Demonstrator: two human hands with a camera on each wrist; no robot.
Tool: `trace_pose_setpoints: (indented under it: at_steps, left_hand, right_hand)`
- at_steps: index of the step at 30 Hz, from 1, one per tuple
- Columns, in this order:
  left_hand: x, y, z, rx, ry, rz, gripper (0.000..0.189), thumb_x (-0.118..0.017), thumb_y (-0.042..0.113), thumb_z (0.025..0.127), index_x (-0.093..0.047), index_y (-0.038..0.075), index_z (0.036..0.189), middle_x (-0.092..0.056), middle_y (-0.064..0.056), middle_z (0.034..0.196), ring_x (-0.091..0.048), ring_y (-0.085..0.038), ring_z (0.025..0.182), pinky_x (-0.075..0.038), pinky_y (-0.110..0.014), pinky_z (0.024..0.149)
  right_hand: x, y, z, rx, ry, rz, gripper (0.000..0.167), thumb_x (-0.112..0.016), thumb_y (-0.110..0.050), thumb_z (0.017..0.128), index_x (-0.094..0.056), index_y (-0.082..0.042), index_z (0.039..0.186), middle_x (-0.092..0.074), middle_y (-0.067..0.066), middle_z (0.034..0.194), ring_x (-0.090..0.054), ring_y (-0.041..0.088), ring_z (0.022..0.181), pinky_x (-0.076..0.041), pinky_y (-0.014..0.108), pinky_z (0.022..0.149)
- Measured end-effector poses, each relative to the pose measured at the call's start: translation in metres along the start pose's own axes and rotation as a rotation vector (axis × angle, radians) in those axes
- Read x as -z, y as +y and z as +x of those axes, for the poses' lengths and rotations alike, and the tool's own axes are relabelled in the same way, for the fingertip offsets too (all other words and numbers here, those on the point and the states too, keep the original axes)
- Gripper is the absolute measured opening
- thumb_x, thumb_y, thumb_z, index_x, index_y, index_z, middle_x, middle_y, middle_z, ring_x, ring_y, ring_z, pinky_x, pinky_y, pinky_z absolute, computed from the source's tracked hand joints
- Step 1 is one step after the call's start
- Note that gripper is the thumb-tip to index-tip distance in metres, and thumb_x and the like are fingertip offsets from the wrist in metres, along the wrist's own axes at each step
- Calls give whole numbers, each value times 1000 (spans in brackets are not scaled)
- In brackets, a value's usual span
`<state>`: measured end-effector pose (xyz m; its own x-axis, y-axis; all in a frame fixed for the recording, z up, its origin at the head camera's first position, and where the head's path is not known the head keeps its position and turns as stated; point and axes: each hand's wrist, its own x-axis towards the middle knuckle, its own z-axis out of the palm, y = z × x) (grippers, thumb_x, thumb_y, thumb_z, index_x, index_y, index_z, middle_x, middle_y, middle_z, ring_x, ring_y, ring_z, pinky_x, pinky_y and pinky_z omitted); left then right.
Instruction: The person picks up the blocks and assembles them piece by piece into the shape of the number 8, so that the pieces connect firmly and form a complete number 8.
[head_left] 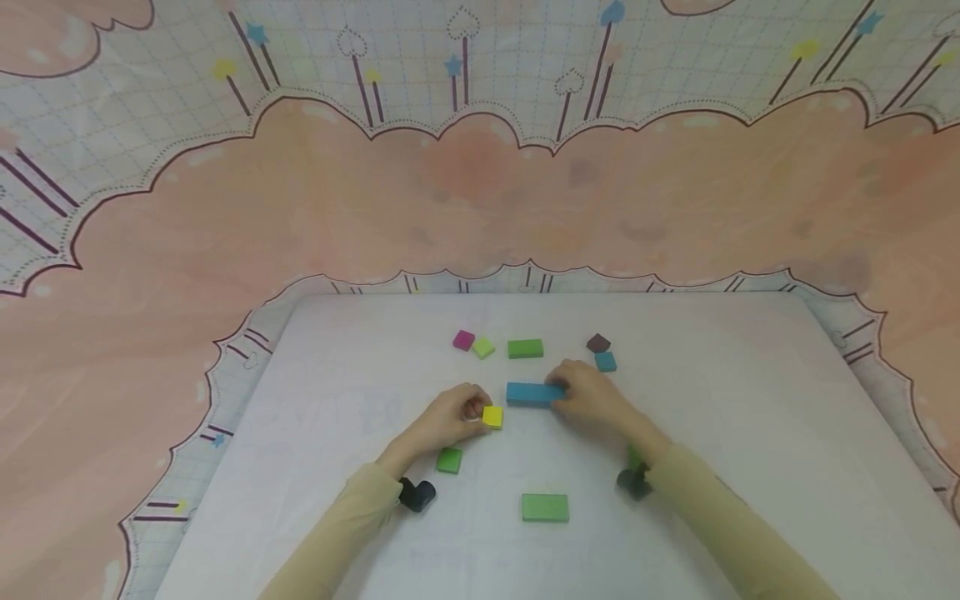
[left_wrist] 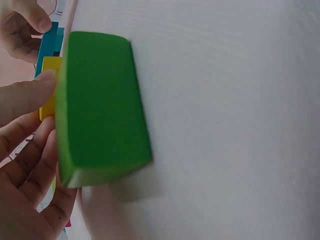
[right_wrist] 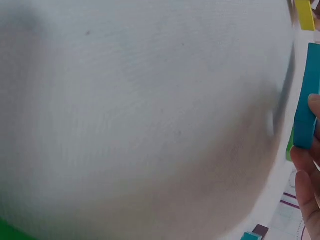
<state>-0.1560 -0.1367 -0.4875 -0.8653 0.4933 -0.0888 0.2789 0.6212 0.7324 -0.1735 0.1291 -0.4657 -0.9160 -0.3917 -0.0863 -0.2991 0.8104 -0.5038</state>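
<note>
Near the middle of the white board, my left hand (head_left: 453, 415) pinches a small yellow block (head_left: 492, 417) between thumb and fingers. In the left wrist view the thumb lies on this yellow block (left_wrist: 48, 100). My right hand (head_left: 592, 395) grips the right end of a long blue block (head_left: 531, 394), just beyond and to the right of the yellow one. The right wrist view shows the thumb on the blue block (right_wrist: 306, 100), with a faint line across it. A green block (head_left: 449, 461) lies below my left hand and looms large in the left wrist view.
Behind the hands lie a magenta block (head_left: 463, 340), a lime block (head_left: 483, 347), a green block (head_left: 526, 348), a dark brown block (head_left: 598, 342) and a small blue block (head_left: 605, 362). A green rectangle (head_left: 545, 507) lies in front. The right forearm partly hides another green block (head_left: 635, 457).
</note>
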Motion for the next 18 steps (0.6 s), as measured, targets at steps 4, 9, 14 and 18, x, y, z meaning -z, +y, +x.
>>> trace_pose_setpoints:
  at_steps: [4, 9, 14, 18]
  left_hand:
    - [-1, 0, 1, -5, 0, 6, 30, -75, 13, 82, -63, 11, 109, -59, 1, 92, -52, -12, 84, -47, -22, 78]
    - [-2, 2, 3, -34, 3, 26, 29, -75, 12, 81, -63, 9, 108, -60, -2, 91, -53, -12, 84, -47, -22, 77]
    - [-2, 3, 3, -25, 4, 37, 29, -75, 11, 81, -63, 9, 106, -59, -2, 90, -53, -13, 83, -47, -22, 77]
    - [-3, 2, 5, -9, -5, 54, 29, -75, 12, 81, -63, 10, 107, -59, 0, 90, -52, -12, 83, -47, -23, 77]
  right_hand:
    - [-1, -1, 1, -2, -8, 19, 32, -71, -13, 81, -67, -9, 113, -66, 3, 105, -60, 19, 100, -51, 38, 90]
    - [-2, -3, 3, -12, -19, 30, 31, -71, -13, 82, -67, -9, 113, -65, 3, 105, -59, 19, 99, -51, 39, 91]
    - [-4, -5, 5, -22, -26, 26, 31, -71, -13, 82, -67, -10, 112, -65, 3, 104, -59, 19, 100, -50, 40, 93]
    - [-5, -7, 6, -28, -27, 13, 31, -72, -13, 81, -67, -10, 112, -65, 3, 104, -59, 20, 101, -50, 39, 94]
